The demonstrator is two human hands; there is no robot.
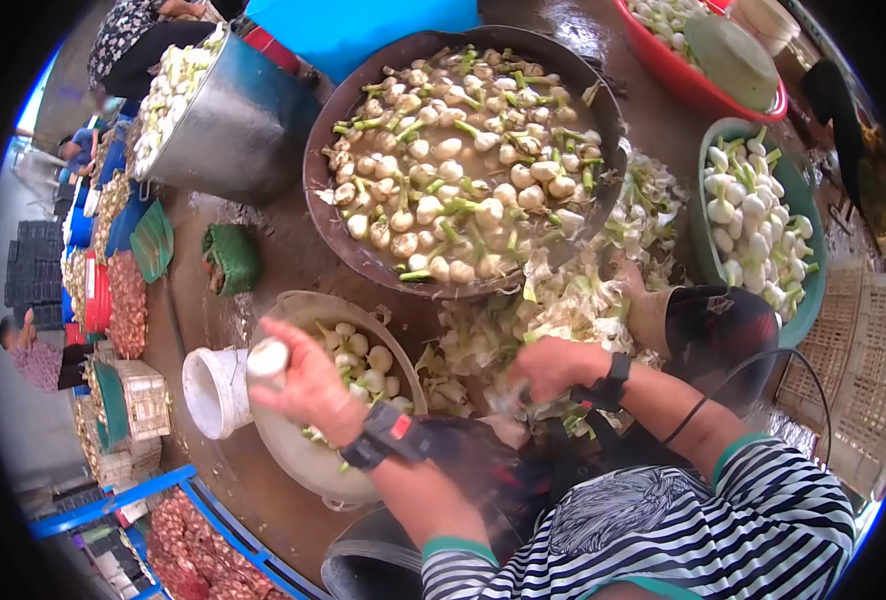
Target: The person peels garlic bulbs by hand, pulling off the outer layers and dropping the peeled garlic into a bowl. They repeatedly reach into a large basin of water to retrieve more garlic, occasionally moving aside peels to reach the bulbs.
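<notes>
My left hand (308,385) is closed around a peeled white garlic bulb (267,358), above a pale basin (283,430) that holds white bulbs (363,360). My right hand (560,368) is closed, its fingers curled, over the heap of peeled skins (583,315). A blurred greyish shape shows at its fingertips; I cannot make out what it is. Beyond both hands stands a wide dark tub (328,240), where several muddy bulbs with green stems float in brown water.
A white bucket (215,392) stands left of the pale basin. At right, a green basin (813,260) holds cleaned bulbs. Behind are a large metal pot (223,130) and a red basin (698,90). Other people (38,355) sit at far left, beside a blue rail (113,505).
</notes>
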